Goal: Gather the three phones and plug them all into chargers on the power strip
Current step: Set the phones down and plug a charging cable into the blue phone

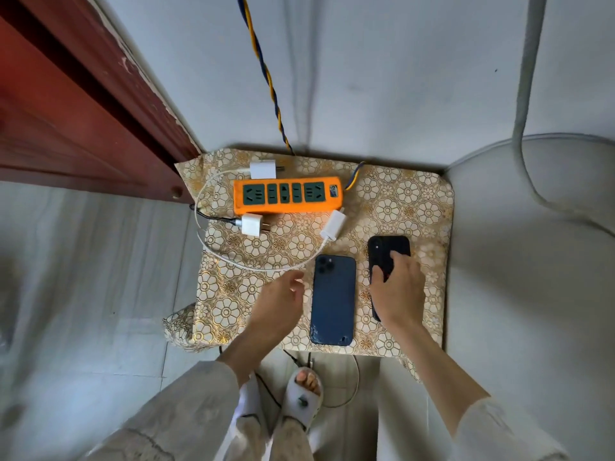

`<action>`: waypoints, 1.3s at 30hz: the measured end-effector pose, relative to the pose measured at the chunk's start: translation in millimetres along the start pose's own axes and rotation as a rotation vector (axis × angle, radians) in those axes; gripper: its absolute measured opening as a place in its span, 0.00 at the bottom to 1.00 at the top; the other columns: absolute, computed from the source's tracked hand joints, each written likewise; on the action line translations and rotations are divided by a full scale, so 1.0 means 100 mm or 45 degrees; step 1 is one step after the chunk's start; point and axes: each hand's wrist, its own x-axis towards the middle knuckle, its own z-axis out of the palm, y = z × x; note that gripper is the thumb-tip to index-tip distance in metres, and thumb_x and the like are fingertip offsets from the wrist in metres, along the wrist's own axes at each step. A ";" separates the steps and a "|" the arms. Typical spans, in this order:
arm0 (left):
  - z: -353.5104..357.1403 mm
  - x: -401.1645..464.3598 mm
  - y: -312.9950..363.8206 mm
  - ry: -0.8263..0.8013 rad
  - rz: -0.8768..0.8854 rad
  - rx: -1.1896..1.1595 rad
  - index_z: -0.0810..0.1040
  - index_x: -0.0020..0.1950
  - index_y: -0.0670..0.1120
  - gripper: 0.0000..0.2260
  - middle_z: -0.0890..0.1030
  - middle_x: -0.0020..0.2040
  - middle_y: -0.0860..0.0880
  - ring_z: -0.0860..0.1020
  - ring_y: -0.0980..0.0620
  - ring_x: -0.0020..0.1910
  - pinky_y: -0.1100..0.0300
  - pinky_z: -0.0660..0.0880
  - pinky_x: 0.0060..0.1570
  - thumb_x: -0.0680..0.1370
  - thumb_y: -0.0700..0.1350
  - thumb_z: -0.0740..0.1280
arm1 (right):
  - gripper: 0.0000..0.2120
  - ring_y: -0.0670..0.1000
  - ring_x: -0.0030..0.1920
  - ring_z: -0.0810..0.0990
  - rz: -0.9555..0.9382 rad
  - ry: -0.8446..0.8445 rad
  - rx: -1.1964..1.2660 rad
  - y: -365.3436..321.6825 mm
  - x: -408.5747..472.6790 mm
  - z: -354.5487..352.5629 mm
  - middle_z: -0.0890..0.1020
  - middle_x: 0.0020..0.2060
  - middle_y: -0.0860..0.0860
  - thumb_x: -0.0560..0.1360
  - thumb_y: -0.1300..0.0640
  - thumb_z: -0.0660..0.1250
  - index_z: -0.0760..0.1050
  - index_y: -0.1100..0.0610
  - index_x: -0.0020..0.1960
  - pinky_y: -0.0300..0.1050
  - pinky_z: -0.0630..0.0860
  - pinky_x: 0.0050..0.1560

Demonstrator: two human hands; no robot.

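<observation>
An orange power strip (288, 194) with green sockets lies at the back of a small table covered in a flowered cloth (409, 207). Three white chargers lie loose around it: one behind (263, 170), one at its front left (251, 224), one at its front right (333, 224) with a white cable (233, 261). A dark blue phone (332, 299) lies face down in the middle. My right hand (397, 291) rests on a black phone (387, 252), fingers around its sides. My left hand (278, 304) hovers open left of the blue phone. Only two phones are visible.
A red wooden door (66, 121) stands at the left. A twisted blue and yellow cord (263, 68) runs up the wall from the strip. A grey cushioned seat (532, 261) is at the right. My slippered foot (304, 400) and loose cables lie on the floor under the table.
</observation>
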 end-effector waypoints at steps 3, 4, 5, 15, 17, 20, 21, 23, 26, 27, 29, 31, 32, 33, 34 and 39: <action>-0.34 0.13 -0.17 0.376 0.186 0.228 0.74 0.59 0.41 0.13 0.78 0.56 0.40 0.74 0.43 0.55 0.53 0.73 0.55 0.76 0.35 0.59 | 0.18 0.56 0.67 0.67 -0.449 0.086 -0.078 -0.33 0.00 0.07 0.71 0.65 0.57 0.77 0.57 0.59 0.67 0.59 0.67 0.54 0.65 0.67; -0.45 0.22 -0.23 0.460 0.212 0.342 0.73 0.60 0.40 0.14 0.76 0.57 0.40 0.72 0.42 0.56 0.50 0.71 0.57 0.75 0.34 0.60 | 0.19 0.56 0.68 0.67 -0.594 0.085 -0.124 -0.45 0.03 0.12 0.71 0.66 0.57 0.77 0.57 0.58 0.67 0.59 0.67 0.53 0.63 0.69; -0.56 0.31 -0.28 0.503 0.221 0.449 0.71 0.62 0.41 0.15 0.74 0.59 0.39 0.70 0.41 0.58 0.49 0.68 0.58 0.75 0.34 0.60 | 0.19 0.56 0.69 0.65 -0.716 0.071 -0.184 -0.56 0.06 0.17 0.69 0.68 0.57 0.78 0.57 0.58 0.65 0.58 0.68 0.53 0.60 0.71; -0.62 0.76 -0.51 0.447 0.335 0.835 0.67 0.65 0.49 0.21 0.70 0.62 0.42 0.69 0.41 0.58 0.45 0.65 0.57 0.74 0.43 0.67 | 0.34 0.56 0.75 0.42 -0.868 -0.203 -0.604 -1.03 0.49 0.55 0.42 0.76 0.54 0.75 0.59 0.59 0.43 0.48 0.75 0.57 0.37 0.72; -0.67 0.76 -0.53 0.438 0.387 0.853 0.69 0.63 0.47 0.19 0.72 0.60 0.41 0.72 0.41 0.56 0.47 0.64 0.55 0.73 0.41 0.68 | 0.35 0.55 0.75 0.41 -0.848 -0.233 -0.597 -1.05 0.49 0.53 0.42 0.76 0.53 0.75 0.62 0.58 0.43 0.48 0.74 0.57 0.36 0.72; -0.81 0.74 -0.52 0.414 0.443 0.711 0.71 0.62 0.44 0.19 0.76 0.57 0.41 0.74 0.42 0.54 0.48 0.63 0.56 0.72 0.44 0.69 | 0.36 0.55 0.75 0.40 -0.801 -0.252 -0.586 -1.11 0.49 0.50 0.41 0.76 0.53 0.74 0.64 0.57 0.43 0.47 0.74 0.59 0.35 0.72; -0.88 0.73 -0.49 0.419 0.432 0.589 0.71 0.63 0.43 0.20 0.76 0.57 0.41 0.75 0.43 0.52 0.48 0.64 0.57 0.72 0.44 0.69 | 0.36 0.55 0.75 0.40 -0.783 -0.255 -0.573 -1.13 0.48 0.51 0.41 0.76 0.53 0.74 0.65 0.56 0.43 0.47 0.74 0.58 0.34 0.72; -1.07 0.75 -0.36 0.440 0.397 0.283 0.71 0.63 0.42 0.20 0.74 0.57 0.39 0.76 0.46 0.46 0.51 0.72 0.53 0.73 0.44 0.68 | 0.35 0.55 0.75 0.39 -0.762 -0.251 -0.549 -1.14 0.47 0.52 0.41 0.76 0.53 0.74 0.65 0.56 0.43 0.48 0.74 0.57 0.33 0.71; -1.33 0.88 -0.15 0.452 0.396 0.326 0.71 0.65 0.43 0.20 0.72 0.57 0.40 0.76 0.46 0.42 0.50 0.77 0.48 0.73 0.43 0.68 | 0.35 0.54 0.75 0.39 -0.777 -0.239 -0.540 -1.12 0.47 0.53 0.41 0.76 0.52 0.75 0.62 0.59 0.43 0.47 0.74 0.54 0.30 0.69; -1.37 0.93 -0.08 0.416 0.400 0.431 0.71 0.65 0.44 0.20 0.72 0.58 0.40 0.77 0.43 0.45 0.47 0.77 0.50 0.73 0.43 0.68 | 0.36 0.54 0.75 0.40 -0.779 -0.236 -0.534 -1.11 0.47 0.52 0.41 0.76 0.52 0.75 0.62 0.60 0.44 0.47 0.74 0.54 0.31 0.70; -1.38 1.00 0.04 0.305 0.386 0.605 0.70 0.66 0.45 0.21 0.73 0.59 0.41 0.77 0.40 0.51 0.44 0.75 0.53 0.74 0.44 0.68 | 0.36 0.54 0.75 0.40 -0.775 -0.238 -0.532 -1.12 0.48 0.52 0.42 0.76 0.52 0.75 0.62 0.60 0.44 0.47 0.74 0.55 0.33 0.71; -1.36 1.05 0.12 0.215 0.333 0.716 0.70 0.65 0.44 0.21 0.75 0.59 0.42 0.76 0.41 0.54 0.45 0.72 0.57 0.73 0.43 0.68 | 0.36 0.54 0.75 0.41 -0.774 -0.240 -0.531 -1.12 0.47 0.52 0.42 0.76 0.52 0.75 0.63 0.60 0.44 0.47 0.74 0.56 0.35 0.72; -1.35 1.07 0.15 0.198 0.306 0.747 0.71 0.63 0.44 0.20 0.76 0.58 0.42 0.76 0.41 0.55 0.46 0.71 0.58 0.72 0.43 0.69 | 0.36 0.54 0.75 0.41 -0.775 -0.241 -0.530 -1.13 0.47 0.52 0.42 0.76 0.52 0.75 0.63 0.59 0.44 0.47 0.74 0.56 0.35 0.72; -1.34 1.08 0.16 0.194 0.294 0.767 0.72 0.62 0.43 0.19 0.76 0.57 0.42 0.76 0.41 0.54 0.46 0.71 0.58 0.72 0.43 0.69 | 0.36 0.54 0.75 0.41 -0.775 -0.240 -0.530 -1.13 0.47 0.52 0.42 0.76 0.52 0.75 0.64 0.59 0.44 0.47 0.74 0.56 0.35 0.72; -1.34 1.08 0.16 0.196 0.289 0.788 0.73 0.60 0.42 0.18 0.77 0.56 0.42 0.76 0.41 0.54 0.47 0.71 0.58 0.72 0.43 0.69 | 0.36 0.54 0.75 0.41 -0.778 -0.237 -0.530 -1.12 0.47 0.52 0.42 0.76 0.52 0.74 0.64 0.59 0.44 0.47 0.74 0.57 0.35 0.72; -1.35 1.05 0.11 0.259 0.288 0.839 0.73 0.60 0.41 0.17 0.76 0.56 0.41 0.76 0.40 0.53 0.47 0.72 0.55 0.72 0.42 0.69 | 0.36 0.54 0.75 0.40 -0.785 -0.234 -0.546 -1.12 0.46 0.52 0.41 0.76 0.52 0.74 0.64 0.59 0.43 0.47 0.74 0.57 0.35 0.72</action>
